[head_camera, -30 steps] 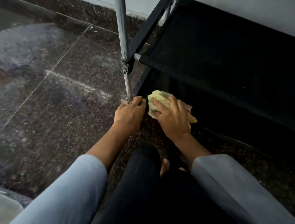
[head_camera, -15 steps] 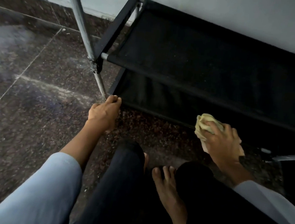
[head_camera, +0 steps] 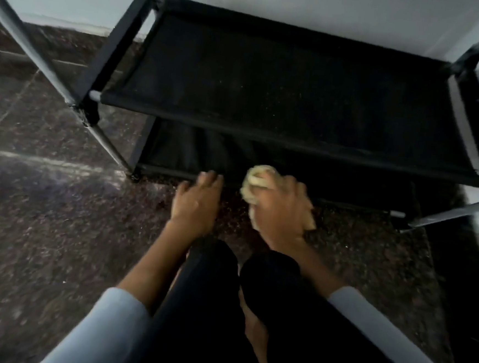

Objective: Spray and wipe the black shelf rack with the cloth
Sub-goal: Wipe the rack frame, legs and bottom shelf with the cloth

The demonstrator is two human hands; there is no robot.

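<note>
The black shelf rack (head_camera: 268, 92) stands against the wall, with a fabric upper tier and a lower tier (head_camera: 183, 154) close to the floor. My right hand (head_camera: 283, 213) is closed on a crumpled yellow cloth (head_camera: 254, 179) and presses it against the front edge of the lower tier near its middle. Just left of it, my left hand (head_camera: 196, 201) lies palm down on the floor, holding nothing, its fingertips touching the lower tier's front bar. No spray bottle is in view.
A grey metal leg (head_camera: 106, 142) slants down at the rack's front left corner, and another leg (head_camera: 453, 212) stands at the right. The floor (head_camera: 58, 210) is dark speckled stone. My knees in black trousers (head_camera: 209, 293) and a bare foot (head_camera: 255, 334) sit below the hands.
My right hand has slid the cloth back to the left along the lower tier's front. My left hand has moved right, away from the corner leg, onto the front bar.
</note>
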